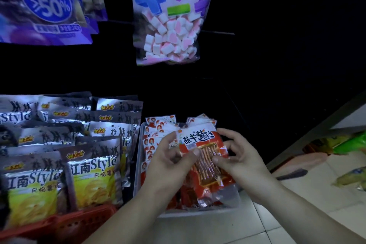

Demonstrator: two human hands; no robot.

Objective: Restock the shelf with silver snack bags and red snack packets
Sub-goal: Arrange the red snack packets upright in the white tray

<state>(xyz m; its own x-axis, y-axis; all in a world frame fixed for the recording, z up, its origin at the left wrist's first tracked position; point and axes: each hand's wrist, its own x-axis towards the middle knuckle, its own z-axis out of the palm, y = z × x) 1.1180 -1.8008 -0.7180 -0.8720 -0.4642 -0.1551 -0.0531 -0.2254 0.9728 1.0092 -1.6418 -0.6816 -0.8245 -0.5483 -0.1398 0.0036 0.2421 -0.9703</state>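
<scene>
Both my hands hold one red snack packet (206, 166) above a clear bin (138, 164) on the low shelf. My left hand (168, 162) grips its left edge with the thumb on top. My right hand (235, 156) pinches its right side. Under it, several more red packets (156, 130) stand upright in the bin. Left of the bin, several silver snack bags (93, 176) with yellow fronts stand in rows, the front ones in a red basket (65, 224).
A marshmallow bag (170, 25) and purple bags (43, 6) hang above the shelf. Right of the bin the shelf is dark. On the tiled floor at the right lie green and yellow packets (348, 144).
</scene>
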